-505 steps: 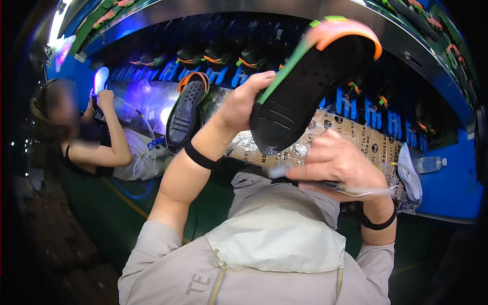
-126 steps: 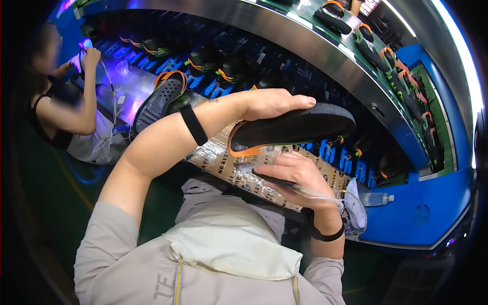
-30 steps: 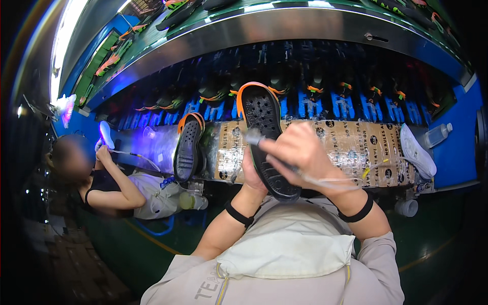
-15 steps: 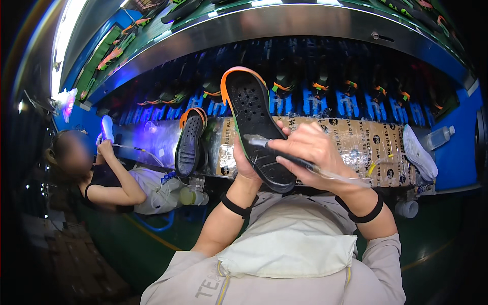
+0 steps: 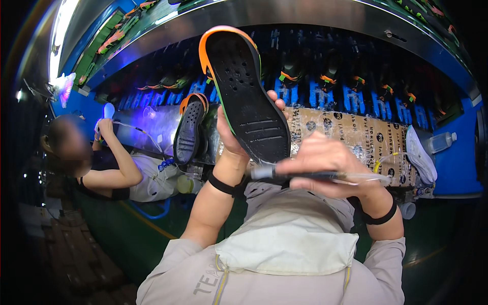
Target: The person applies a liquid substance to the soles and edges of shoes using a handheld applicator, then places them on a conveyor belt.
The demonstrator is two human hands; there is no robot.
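My left hand [image 5: 227,136] grips a black shoe sole [image 5: 246,96] from beneath, its fingertips showing at the right edge. The sole stands tilted up, inner face toward me, with small holes in the front half and ridges near the lower end. An orange and green rim runs round its top. Closed around a dark-handled brush [image 5: 263,173] is my right hand [image 5: 328,163], blurred by motion. The brush head lies just below the sole's lower end, and a clear tube [image 5: 371,178] trails from the handle. Left of my left hand, another sole [image 5: 188,133] rests on the bench.
Cardboard [image 5: 351,134] under clear film covers the bench. Behind it, blue racks [image 5: 320,99] carry several shoe parts. At right are a white sole-shaped piece [image 5: 421,157] and a clear bottle [image 5: 441,142]. A co-worker [image 5: 114,157] at left holds a lit sole-shaped piece [image 5: 109,111].
The held sole has risen and moved slightly left. The brush has swept down off the sole's inner face to below its lower end.
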